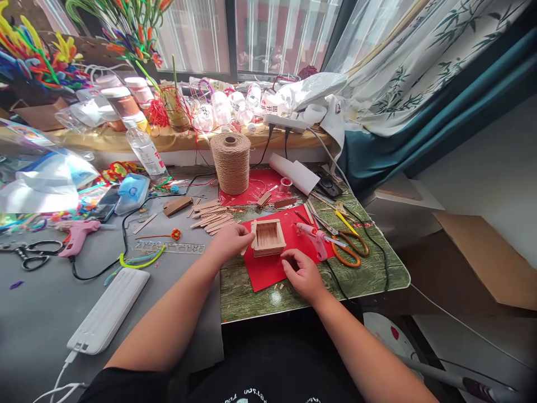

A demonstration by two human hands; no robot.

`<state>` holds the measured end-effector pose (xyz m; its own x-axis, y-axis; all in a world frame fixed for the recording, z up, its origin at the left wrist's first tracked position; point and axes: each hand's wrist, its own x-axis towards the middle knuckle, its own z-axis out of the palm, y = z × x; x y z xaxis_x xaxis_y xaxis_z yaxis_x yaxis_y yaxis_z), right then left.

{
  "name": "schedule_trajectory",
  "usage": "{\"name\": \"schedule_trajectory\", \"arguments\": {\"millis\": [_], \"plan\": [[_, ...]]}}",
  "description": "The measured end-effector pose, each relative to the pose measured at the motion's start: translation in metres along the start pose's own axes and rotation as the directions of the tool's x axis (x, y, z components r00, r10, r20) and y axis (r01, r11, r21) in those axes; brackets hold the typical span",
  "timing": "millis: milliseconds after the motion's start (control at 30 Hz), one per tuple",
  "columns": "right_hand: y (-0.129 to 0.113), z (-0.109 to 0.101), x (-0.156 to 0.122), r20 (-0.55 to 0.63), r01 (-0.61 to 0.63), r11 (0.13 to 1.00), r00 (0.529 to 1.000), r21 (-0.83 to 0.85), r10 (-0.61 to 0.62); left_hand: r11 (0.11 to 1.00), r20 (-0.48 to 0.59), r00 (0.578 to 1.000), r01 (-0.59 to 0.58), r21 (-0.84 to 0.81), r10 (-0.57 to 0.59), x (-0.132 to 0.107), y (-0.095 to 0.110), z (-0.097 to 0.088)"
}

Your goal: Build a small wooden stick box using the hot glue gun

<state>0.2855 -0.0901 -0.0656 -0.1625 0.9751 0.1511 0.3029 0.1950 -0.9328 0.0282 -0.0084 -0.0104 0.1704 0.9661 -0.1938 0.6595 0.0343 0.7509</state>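
A small open square box of stacked wooden craft sticks sits on a sheet of red paper. My left hand is at its left side, thumb and fingers closed in a pinch. What looks like a craft stick pokes out below those fingers. By the box's lower right corner, my right hand is loosely curled, thumb and forefinger slightly apart, with nothing visible between them. Whether it touches the box I cannot tell. Loose craft sticks lie behind my left hand.
Right of the box lie a pink glue gun and orange-handled scissors. A twine spool stands behind. On the left are another pink glue gun, a white power bank and black scissors. Cables cross the table.
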Motion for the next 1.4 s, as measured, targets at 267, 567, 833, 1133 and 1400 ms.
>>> {"name": "schedule_trajectory", "arguments": {"millis": [267, 567, 833, 1133, 1400], "plan": [[0.000, 0.000, 0.000, 0.004, 0.004, 1.000, 1.000, -0.019, -0.004, 0.997, 0.074, 0.996, 0.060, -0.049, -0.057, 0.002, -0.002, 0.004], [-0.001, -0.001, 0.002, 0.005, 0.000, 1.000, 1.000, -0.022, 0.000, 0.997, 0.141, 0.990, 0.016, -0.071, -0.006, 0.003, -0.008, 0.003], [0.002, -0.001, 0.001, -0.019, 0.019, 0.999, 1.000, -0.030, -0.020, 0.987, 0.181, 0.983, -0.011, -0.162, 0.041, 0.006, -0.011, 0.004], [0.007, -0.001, 0.003, 0.052, 0.185, 0.950, 0.983, -0.249, -0.178, 0.994, 0.142, 0.987, -0.066, -0.090, 0.078, 0.002, -0.006, 0.004], [0.008, -0.002, 0.004, 0.157, 0.201, 0.937, 0.974, -0.286, -0.161, 0.989, 0.212, 0.970, -0.095, -0.112, 0.117, 0.006, -0.013, -0.015]]}}
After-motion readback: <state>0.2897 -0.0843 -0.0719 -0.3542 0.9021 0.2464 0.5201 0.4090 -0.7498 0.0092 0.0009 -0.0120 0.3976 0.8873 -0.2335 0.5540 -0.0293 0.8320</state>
